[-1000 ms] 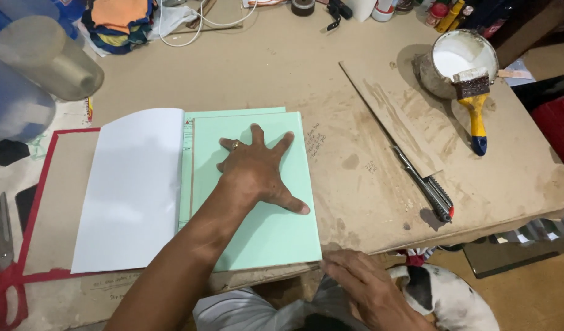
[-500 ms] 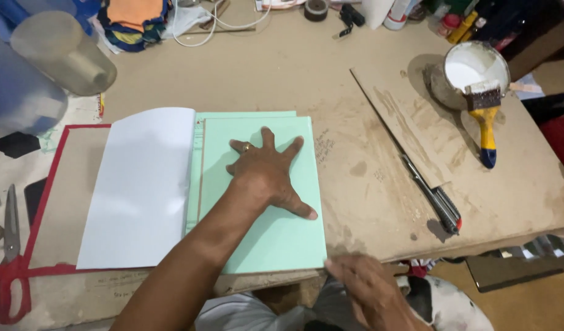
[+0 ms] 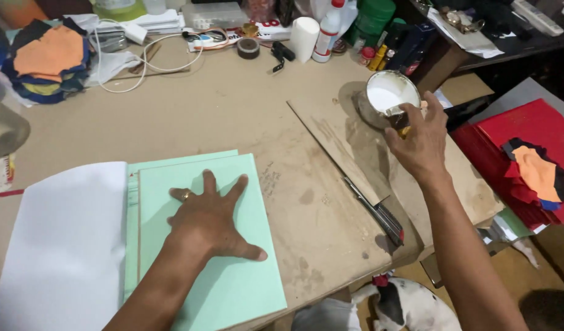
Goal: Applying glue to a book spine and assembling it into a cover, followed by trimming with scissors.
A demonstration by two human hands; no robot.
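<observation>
My left hand [image 3: 208,217] lies flat with fingers spread on a pale green sheet [image 3: 233,288] of an open book block; a ring shows on one finger. A white page [image 3: 61,245] is folded out to its left. My right hand [image 3: 420,138] reaches over a tin of white glue [image 3: 389,92] at the far right of the table. It covers the yellow-handled brush [image 3: 403,127] resting on the tin's rim. Whether the fingers grip the brush is hidden.
A utility knife [image 3: 380,214] lies on a brown board [image 3: 355,153] between my hands. Red covers [image 3: 527,122] with fabric scraps [image 3: 536,171] sit at right. Bottles [image 3: 328,30], a tape roll [image 3: 248,48], a white cable [image 3: 153,61] and a fabric pile [image 3: 49,55] line the back. A dog [image 3: 411,306] lies below the table edge.
My right hand has risen from below the table's front edge up to the glue tin and brush. My left hand stays flat on the green sheet.
</observation>
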